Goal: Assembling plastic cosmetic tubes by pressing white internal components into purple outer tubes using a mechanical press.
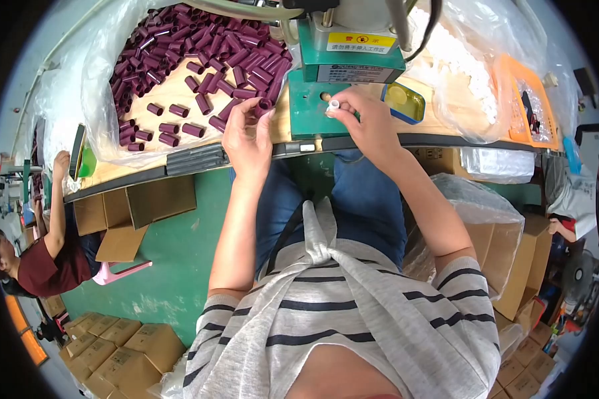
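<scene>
Seemingly mid-batch, the left hand (246,136) pinches one maroon tube (265,104), the right hand (366,123) grips a white cap (333,106) at the green press (316,100), many loose tubes (199,53) waiting on the tabletop (180,90).

Both bare forearms extended forward; left hand (246,136) raised with fingertips pinched together, right hand (366,123) curled, thumb and forefinger closed.

A dark maroon tube (264,104) pinched upright, a small white cap (333,106) held at the green press base (311,106)
</scene>
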A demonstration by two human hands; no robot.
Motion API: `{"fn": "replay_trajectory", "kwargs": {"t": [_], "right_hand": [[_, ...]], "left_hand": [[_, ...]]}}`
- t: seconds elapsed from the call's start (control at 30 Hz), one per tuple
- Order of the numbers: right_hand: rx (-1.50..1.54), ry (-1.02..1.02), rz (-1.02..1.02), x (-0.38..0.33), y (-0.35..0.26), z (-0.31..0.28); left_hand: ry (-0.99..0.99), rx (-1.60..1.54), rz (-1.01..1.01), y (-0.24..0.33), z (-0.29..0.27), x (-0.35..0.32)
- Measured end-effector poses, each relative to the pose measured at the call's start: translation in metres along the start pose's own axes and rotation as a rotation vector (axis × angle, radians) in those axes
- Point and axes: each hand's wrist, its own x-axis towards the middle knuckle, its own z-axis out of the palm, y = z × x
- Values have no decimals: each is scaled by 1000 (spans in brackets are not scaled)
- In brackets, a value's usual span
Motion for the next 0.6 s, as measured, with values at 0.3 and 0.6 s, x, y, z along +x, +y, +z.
{"fn": "replay_trajectory", "kwargs": {"t": [0.3,0.6], "right_hand": [[39,1,-2,-5,10,0],[153,127,-152,-23,-37,1]], "left_hand": [[-131,-427,-123,14,3,0],[-147,-305,85,51,18,-11]]}}
